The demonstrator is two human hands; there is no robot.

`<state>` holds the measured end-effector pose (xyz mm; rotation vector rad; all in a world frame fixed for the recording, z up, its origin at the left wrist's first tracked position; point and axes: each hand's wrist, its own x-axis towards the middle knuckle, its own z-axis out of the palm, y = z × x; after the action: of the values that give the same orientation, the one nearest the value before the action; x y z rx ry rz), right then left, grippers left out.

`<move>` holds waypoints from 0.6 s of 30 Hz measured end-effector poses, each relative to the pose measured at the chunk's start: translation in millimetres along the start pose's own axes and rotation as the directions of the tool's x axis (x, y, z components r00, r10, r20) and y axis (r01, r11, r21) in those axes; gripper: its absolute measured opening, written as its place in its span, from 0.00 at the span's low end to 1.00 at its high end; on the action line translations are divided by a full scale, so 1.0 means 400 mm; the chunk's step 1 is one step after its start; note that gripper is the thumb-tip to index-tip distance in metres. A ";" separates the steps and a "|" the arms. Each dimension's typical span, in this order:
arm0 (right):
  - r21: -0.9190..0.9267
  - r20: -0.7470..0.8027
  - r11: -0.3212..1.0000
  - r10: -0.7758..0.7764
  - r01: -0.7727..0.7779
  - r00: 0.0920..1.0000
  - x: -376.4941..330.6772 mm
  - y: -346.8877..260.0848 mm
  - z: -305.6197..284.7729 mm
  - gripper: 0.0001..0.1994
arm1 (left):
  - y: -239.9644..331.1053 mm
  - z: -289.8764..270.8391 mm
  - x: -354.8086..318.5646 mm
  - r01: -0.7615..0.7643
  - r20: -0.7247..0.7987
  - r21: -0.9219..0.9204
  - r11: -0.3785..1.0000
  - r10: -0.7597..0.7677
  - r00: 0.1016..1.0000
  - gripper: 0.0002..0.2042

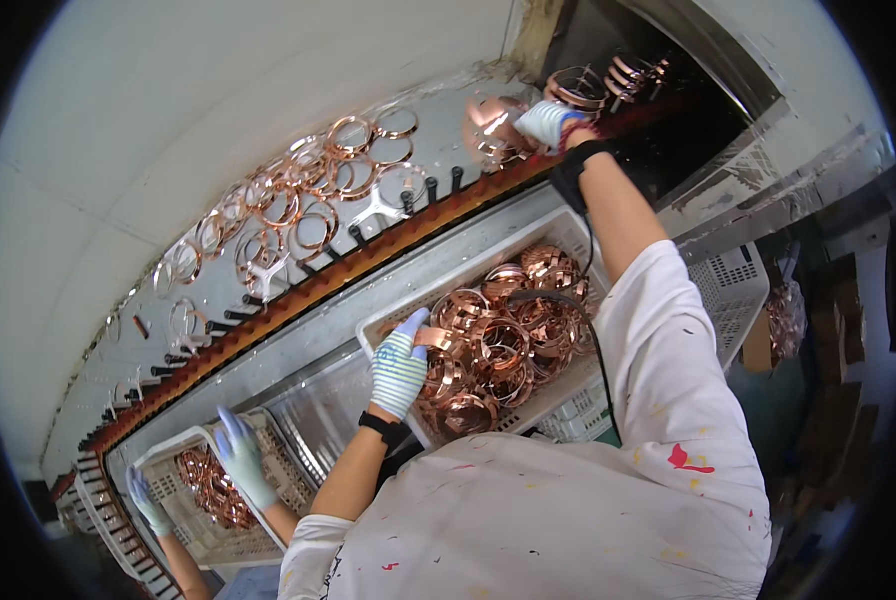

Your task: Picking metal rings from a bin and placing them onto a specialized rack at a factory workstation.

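Note:
In a striped white-and-blue knit glove, my left hand (398,372) is at the left side of a white crate; its thumb and fingers close on a shiny copper-coloured ring (440,340). More copper rings (503,345) fill the crate below and beside it. My right hand (548,124), also gloved, reaches far out over the conveyor line and grips a blurred copper-coloured ring piece (492,128). Its fingertips are partly hidden. Just past that hand, stacked copper rings (578,88) stand at the dark opening of a metal housing.
A brown conveyor rail (368,258) with black upright pegs curves to the lower left. Behind it, loose rings (313,180) lie on a pale ledge. A co-worker's gloved hands (246,462) are at another crate (148,462). A black cord (600,365) hangs by my right arm.

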<state>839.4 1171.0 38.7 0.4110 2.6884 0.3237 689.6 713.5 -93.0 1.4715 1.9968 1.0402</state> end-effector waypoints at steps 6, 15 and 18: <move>0.671 -0.460 0.631 0.766 -0.389 0.450 -0.147 -0.230 -0.166 0.12 | -0.021 -0.001 -0.015 0.024 -0.017 -0.009 1.000 -0.024 1.000 0.23; 0.973 0.023 -0.082 0.964 0.214 0.266 -0.265 0.115 0.036 0.14 | -0.003 -0.006 0.027 -0.024 0.046 0.042 0.999 0.022 0.999 0.24; 0.872 -0.179 0.436 0.708 -0.223 0.683 -0.164 0.167 0.133 0.21 | 0.007 -0.006 0.024 0.004 0.037 0.009 1.000 -0.005 0.999 0.25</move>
<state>935.0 1220.4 33.1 1.6453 3.0218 -0.8573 686.1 722.4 -88.7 1.4795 1.9802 0.9965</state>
